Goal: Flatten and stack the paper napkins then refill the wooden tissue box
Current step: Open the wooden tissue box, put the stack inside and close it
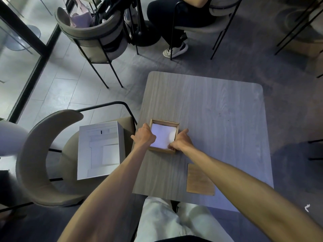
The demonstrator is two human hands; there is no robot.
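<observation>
The wooden tissue box [165, 122] stands open near the left edge of the table [218, 105]. A stack of white napkins [163, 137] lies flat inside it. My left hand [144, 136] rests on the box's left side, its fingers curled over the stack's left edge. My right hand [180, 141] sits at the box's near right corner, its fingers pressing on the napkins there. The box's flat wooden lid [199, 179] lies apart on the table, near the front edge and under my right forearm.
A white cardboard box [99, 151] sits on the curved chair [35, 154] to the left of the table. Another chair [92, 32] with bags stands further back. A seated person's legs [174, 23] are beyond the table.
</observation>
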